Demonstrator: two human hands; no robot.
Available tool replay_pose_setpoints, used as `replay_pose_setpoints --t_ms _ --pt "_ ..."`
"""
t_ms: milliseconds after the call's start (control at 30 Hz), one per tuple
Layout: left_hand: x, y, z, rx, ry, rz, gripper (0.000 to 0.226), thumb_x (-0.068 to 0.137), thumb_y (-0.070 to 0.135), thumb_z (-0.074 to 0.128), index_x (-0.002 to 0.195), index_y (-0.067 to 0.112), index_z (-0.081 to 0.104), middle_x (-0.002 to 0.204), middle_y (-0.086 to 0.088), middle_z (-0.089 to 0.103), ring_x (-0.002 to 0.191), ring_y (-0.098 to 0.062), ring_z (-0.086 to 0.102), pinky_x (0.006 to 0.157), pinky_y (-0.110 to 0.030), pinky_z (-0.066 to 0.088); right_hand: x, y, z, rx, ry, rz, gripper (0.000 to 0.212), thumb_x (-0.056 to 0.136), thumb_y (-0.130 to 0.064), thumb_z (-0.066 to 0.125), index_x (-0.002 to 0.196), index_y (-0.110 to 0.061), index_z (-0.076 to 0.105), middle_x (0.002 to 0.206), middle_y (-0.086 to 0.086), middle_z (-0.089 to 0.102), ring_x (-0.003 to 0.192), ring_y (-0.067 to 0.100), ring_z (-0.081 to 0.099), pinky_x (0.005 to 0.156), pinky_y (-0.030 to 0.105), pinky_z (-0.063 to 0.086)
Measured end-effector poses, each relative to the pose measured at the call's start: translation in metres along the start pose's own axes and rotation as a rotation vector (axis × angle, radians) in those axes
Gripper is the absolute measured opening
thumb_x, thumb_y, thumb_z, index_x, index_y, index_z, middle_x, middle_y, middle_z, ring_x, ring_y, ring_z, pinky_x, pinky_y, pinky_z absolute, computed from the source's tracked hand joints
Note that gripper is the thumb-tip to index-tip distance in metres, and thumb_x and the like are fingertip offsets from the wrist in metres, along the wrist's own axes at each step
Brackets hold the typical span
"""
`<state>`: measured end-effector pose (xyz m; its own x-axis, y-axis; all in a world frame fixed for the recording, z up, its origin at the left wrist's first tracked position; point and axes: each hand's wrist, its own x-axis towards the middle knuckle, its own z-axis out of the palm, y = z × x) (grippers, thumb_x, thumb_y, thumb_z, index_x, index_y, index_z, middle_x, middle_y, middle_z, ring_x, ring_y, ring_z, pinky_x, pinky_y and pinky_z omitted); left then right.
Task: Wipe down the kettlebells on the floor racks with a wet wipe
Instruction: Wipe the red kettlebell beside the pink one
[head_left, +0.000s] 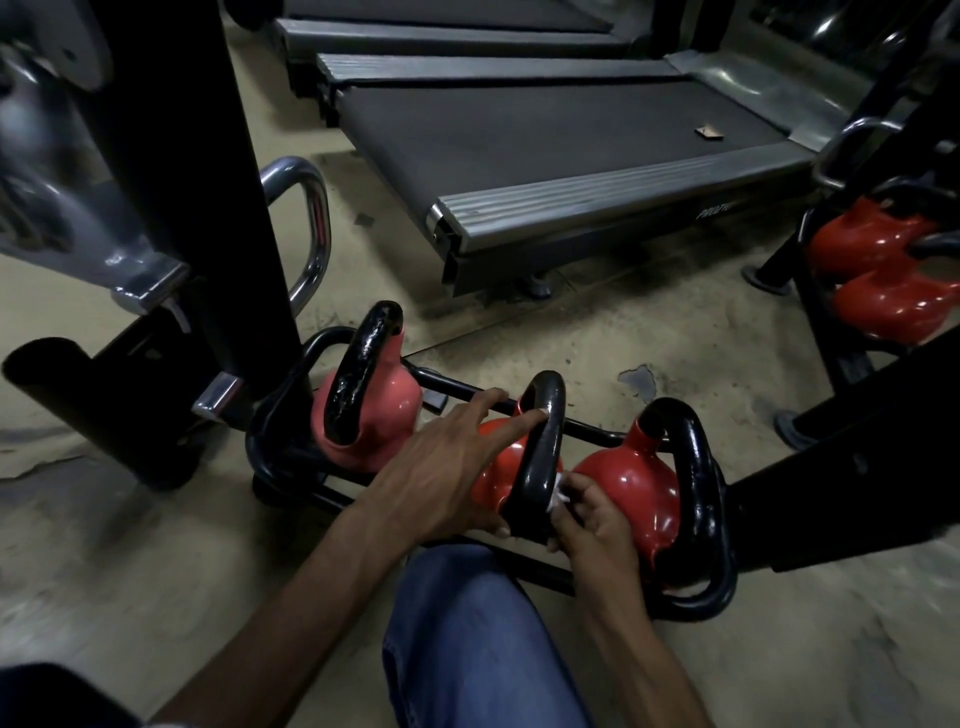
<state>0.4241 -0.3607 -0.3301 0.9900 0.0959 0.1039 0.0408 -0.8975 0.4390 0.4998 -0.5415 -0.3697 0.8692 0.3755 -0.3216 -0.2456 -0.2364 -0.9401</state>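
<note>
Middle kettlebell (498, 467): sits in the black floor rack (291, 467), between a paler kettlebell (374, 415) at 9 o'clock and a red kettlebell (634, 483) at 3 o'clock.
Handle (543, 457): black loop; long axis runs 12 to 6 o'clock.
Left hand (447, 473): grip released, fingers spread over the red body, one fingertip on the handle, steadying it.
Right hand (592, 519): grip clenched on a white wet wipe (560, 498), pressed to the handle's lower right leg.
Key relation: the unwiped length of the handle lies toward 12 o'clock from the wipe; the right hand is nearer.
</note>
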Motion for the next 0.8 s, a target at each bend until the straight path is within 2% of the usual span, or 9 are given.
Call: replay_pose_setpoints --t_ms 100,167,300,400,533,600,700,800 --pt "0.002 0.001 0.001 0.015 -0.010 -0.010 0.123 0.063 0.053 0.089 0.157 0.044 0.010 0.164 0.000 0.011 0.142 -0.022 0.036 0.105 -0.036 0.043 0.021 -0.015 -0.011 -0.060 -0.268 0.135 0.028 0.100 -0.004 0.053 0.117 -0.019 0.070 0.081 0.008 0.068 0.053 0.007 0.050 0.048 0.018 0.038" --pt "0.003 0.001 0.002 0.003 -0.008 -0.020 0.122 0.062 0.055 0.088 0.156 0.044 0.011 0.164 0.000 0.011 0.141 -0.022 0.037 0.105 -0.036 0.044 0.031 -0.021 -0.011 -0.101 -0.376 0.214 0.028 0.100 -0.003 0.050 0.115 -0.015 0.071 0.076 0.011 0.062 0.048 0.006 0.043 0.043 0.017 0.030" --pt "0.004 0.000 0.002 -0.027 0.001 -0.015 0.116 0.063 0.057 0.087 0.155 0.044 0.016 0.162 0.003 0.012 0.139 -0.020 0.038 0.103 -0.036 0.046 0.043 -0.022 -0.009 -0.217 -0.420 0.231 0.029 0.098 -0.002 0.049 0.114 -0.008 0.071 0.085 0.016 0.059 0.047 0.007 0.035 0.042 0.019 0.026" --pt "0.004 0.000 0.002 -0.034 -0.001 -0.024 0.116 0.063 0.058 0.086 0.154 0.046 0.016 0.162 0.003 0.012 0.139 -0.021 0.039 0.102 -0.038 0.048 0.044 -0.020 -0.011 -0.165 -0.435 0.255 0.032 0.096 0.001 0.047 0.115 -0.009 0.072 0.092 0.016 0.066 0.054 0.009 0.041 0.048 0.021 0.028" --pt "0.005 0.000 0.002 -0.019 -0.002 -0.033 0.119 0.061 0.057 0.088 0.154 0.046 0.014 0.163 0.002 0.012 0.138 -0.023 0.041 0.103 -0.041 0.048 0.027 -0.012 -0.007 0.084 -0.326 0.238 0.029 0.097 -0.001 0.051 0.117 -0.009 0.071 0.085 0.008 0.069 0.049 0.005 0.044 0.043 0.015 0.032" --pt "0.004 -0.001 0.004 -0.025 -0.003 -0.038 0.120 0.061 0.058 0.088 0.154 0.048 0.013 0.163 0.003 0.012 0.137 -0.024 0.042 0.101 -0.043 0.050 0.012 0.000 -0.006 0.230 -0.200 0.193 0.026 0.097 -0.006 0.055 0.117 -0.013 0.071 0.081 0.004 0.069 0.054 0.007 0.049 0.049 0.017 0.039" --pt "0.005 -0.002 0.006 -0.032 0.003 -0.047 0.120 0.060 0.058 0.088 0.153 0.050 0.013 0.162 0.004 0.012 0.136 -0.024 0.043 0.097 -0.043 0.052 -0.012 0.006 -0.006 0.169 0.061 0.011 0.014 0.093 -0.009 0.065 0.101 -0.015 0.075 0.079 0.003 0.071 0.065 0.011 0.059 0.061 0.022 0.048" --pt "0.005 -0.002 0.005 -0.033 0.008 -0.046 0.120 0.059 0.058 0.088 0.153 0.050 0.013 0.161 0.005 0.012 0.136 -0.024 0.043 0.097 -0.042 0.052 -0.019 -0.004 0.002 0.100 0.214 -0.164 0.007 0.087 -0.013 0.074 0.093 -0.016 0.076 0.086 0.002 0.076 0.072 0.012 0.066 0.065 0.022 0.054"
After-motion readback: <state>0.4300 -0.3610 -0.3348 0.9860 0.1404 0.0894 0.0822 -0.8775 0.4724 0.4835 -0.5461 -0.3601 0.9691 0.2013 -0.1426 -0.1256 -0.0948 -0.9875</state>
